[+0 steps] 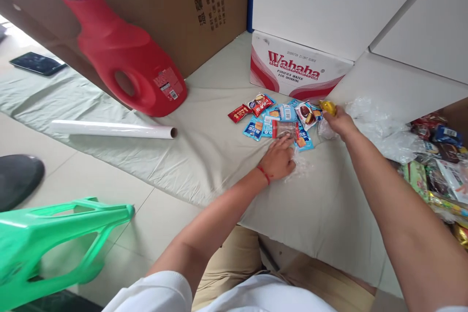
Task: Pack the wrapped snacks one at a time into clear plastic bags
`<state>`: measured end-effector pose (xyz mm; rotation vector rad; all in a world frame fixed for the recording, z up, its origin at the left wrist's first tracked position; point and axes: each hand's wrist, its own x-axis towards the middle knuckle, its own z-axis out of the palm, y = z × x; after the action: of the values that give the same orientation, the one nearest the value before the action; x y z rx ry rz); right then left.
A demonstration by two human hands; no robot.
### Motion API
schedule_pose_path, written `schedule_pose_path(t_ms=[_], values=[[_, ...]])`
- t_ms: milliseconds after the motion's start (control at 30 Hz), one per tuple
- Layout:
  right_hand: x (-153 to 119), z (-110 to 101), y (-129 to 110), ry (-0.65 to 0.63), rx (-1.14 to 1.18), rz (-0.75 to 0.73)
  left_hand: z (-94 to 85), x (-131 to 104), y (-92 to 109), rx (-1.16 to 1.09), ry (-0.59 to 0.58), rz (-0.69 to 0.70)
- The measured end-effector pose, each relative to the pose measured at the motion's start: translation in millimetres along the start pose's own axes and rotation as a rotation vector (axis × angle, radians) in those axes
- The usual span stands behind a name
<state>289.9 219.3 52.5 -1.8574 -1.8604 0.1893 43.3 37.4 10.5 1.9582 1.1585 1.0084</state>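
Several small snack packets lie in a loose pile on the cloth-covered surface, among them a blue packet [252, 128], a red packet [239, 113] and a white-and-brown packet [306, 114]. My left hand [278, 157] rests at the near edge of the pile. Its fingertips touch a clear packet with red ends [284, 129], and its fingers are stretched out. At the pile's right side, my right hand [341, 122] pinches a gold-wrapped snack [328, 107]. Crumpled clear plastic [302, 165] lies beside my left hand.
Behind the pile stands a Wahaha water carton [292, 70]. Clear plastic bags [380, 126] and a heap of packaged snacks [444, 165] are on the right. A red jug [124, 53], a white roll [113, 128] and a green stool [62, 243] are on the left.
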Motion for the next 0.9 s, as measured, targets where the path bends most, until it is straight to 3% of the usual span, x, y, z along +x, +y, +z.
schedule_pose_path(t_ms=[100,200,300,367,433,500,600,667,733,800,900], values=[[-26.7,8.3,-5.2,0.111,-0.074,-0.143,-7.4,10.1,-7.5,-0.026,0.036,0.003],[-62.6,8.3,3.6,-0.045,-0.139,-0.233,-13.4,7.7,-8.3,-0.107,0.126,0.013],[-97.7,-4.4,21.7,-0.107,-0.173,-0.19,-15.6,2.5,-6.4,-0.166,0.23,-0.115],[-115.3,-23.1,31.8,-0.035,-0.154,-0.222,-14.9,2.0,-6.0,-0.21,0.264,-0.193],[-123.5,-48.6,37.2,0.132,-0.134,-0.296,-13.3,3.7,-6.6,-0.252,0.297,-0.222],[-120.3,-74.7,38.8,0.313,-0.133,-0.344,-11.7,5.9,-7.2,-0.275,0.328,-0.229],[-103.8,-97.1,36.9,0.39,-0.156,-0.301,-10.5,7.1,-7.2,-0.302,0.358,-0.254],[-98.9,-92.9,29.4,0.361,-0.118,-0.234,-10.7,6.7,-6.7,-0.332,0.376,-0.268],[-107.6,-73.5,13.4,0.276,0.051,-0.183,-11.1,5.8,-6.1,-0.354,0.391,-0.261],[-129.7,-45.4,-9.6,0.091,0.371,-0.104,-10.9,4.9,-5.3,-0.368,0.399,-0.24],[-169.2,-7.2,-44.0,-0.171,0.937,0.191,-8.9,3.5,-3.3,-0.463,0.367,-0.218]])
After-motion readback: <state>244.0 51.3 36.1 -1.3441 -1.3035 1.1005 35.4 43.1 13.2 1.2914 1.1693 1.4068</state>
